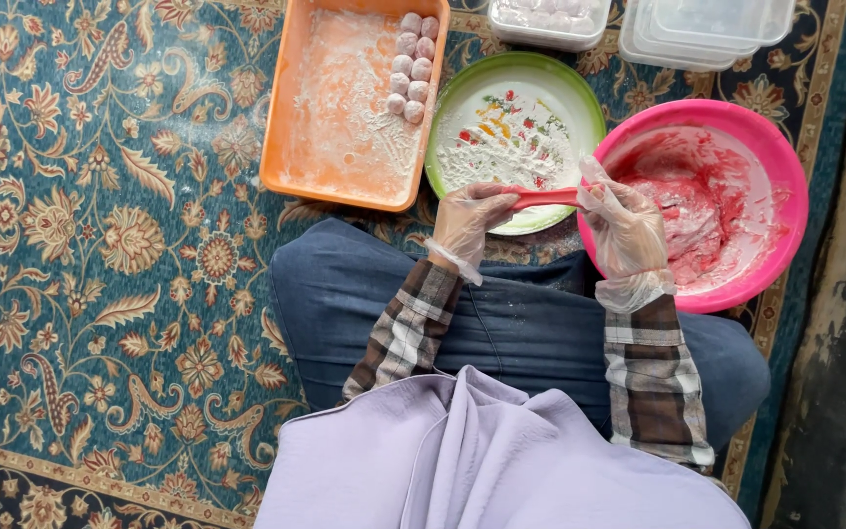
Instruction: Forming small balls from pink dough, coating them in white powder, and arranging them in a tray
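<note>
Two gloved hands meet on a red spoon (546,197): the left hand (470,217) is closed around its handle end, the right hand (625,227) pinches the other end (fingers together) over the rim of the pink bowl (785,211) of pink dough, beside a floured green-rimmed plate (580,93) on the carpet (100,245).

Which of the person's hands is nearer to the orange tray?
Left. The left hand is just below the orange tray's lower right corner; the right hand is farther right, at the pink bowl's rim.
</note>
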